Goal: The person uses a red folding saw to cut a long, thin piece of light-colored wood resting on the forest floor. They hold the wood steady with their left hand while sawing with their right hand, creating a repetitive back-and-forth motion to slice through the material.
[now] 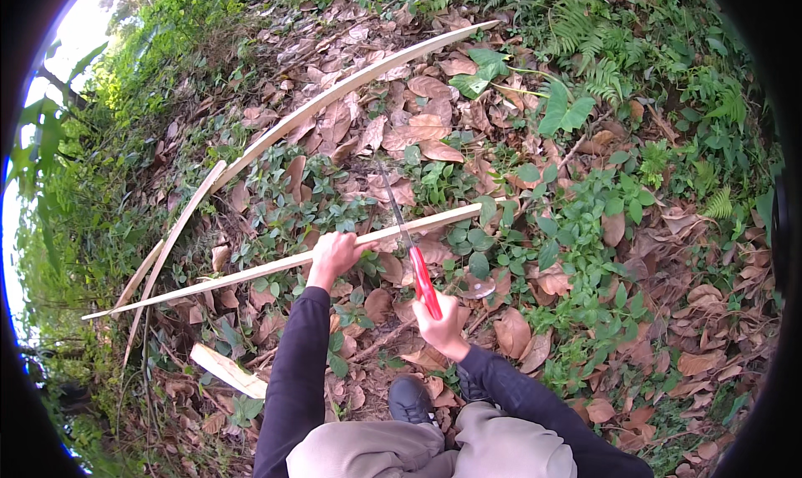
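a pale wooden strip (276, 266) runs low over the leafy ground, its right end set farther from the person than its thin left tip. the left hand (332, 259) is near the strip's middle, its grip closed around the wood, thumb pointing right along it. to the right of that hand, a saw (409, 242) crosses the strip, blade pointing away; whether its teeth are in the wood i cannot tell. the right hand (444, 328), on the near side of the strip, has its grip wrapped around the saw's red handle (424, 279). beyond the strip lies a longer, curved pale strip (351, 81), and by the landmark strip's left end are two more slats (180, 226) (138, 278), slanting. a short wooden piece (227, 371) lies on the near side, left of the left sleeve (294, 361). dark shoes (411, 399) also stand on the near side, among brown leaves (511, 332).
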A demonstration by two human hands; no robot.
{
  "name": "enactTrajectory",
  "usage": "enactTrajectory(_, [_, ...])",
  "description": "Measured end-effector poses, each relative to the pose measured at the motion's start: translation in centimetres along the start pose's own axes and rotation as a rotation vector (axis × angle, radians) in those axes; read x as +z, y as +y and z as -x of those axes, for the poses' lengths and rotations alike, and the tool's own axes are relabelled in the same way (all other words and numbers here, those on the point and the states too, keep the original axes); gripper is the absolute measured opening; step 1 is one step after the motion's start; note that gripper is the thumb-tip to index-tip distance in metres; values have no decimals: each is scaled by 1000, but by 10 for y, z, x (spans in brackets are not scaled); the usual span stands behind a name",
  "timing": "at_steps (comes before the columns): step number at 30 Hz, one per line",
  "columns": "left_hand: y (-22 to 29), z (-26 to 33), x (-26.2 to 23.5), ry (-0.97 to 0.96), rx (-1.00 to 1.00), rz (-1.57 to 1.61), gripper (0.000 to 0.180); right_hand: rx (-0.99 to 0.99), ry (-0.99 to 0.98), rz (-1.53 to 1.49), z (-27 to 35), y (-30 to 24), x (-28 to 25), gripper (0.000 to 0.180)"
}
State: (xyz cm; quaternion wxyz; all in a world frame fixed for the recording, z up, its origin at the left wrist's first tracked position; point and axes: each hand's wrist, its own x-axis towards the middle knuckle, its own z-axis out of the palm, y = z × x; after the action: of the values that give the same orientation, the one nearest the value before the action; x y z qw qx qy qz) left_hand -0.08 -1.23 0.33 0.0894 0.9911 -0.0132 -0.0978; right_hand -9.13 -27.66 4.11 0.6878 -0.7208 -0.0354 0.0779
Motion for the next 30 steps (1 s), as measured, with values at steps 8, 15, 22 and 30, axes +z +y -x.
enactTrajectory(8, [-15,-3,7,-40,91,13,43,85,23,-10,9,6,-15,20])
enactTrajectory(15, [-20,-14,1,-62,57,56,45,-88,-144,195,84,-15,-40,21])
enactTrajectory(22, [-26,-15,0,-74,47,64,46,-238,-186,306,114,-24,-80,17])
enactTrajectory(30, [-29,-10,10,-21,63,75,56,-255,-100,331,80,-18,-66,17])
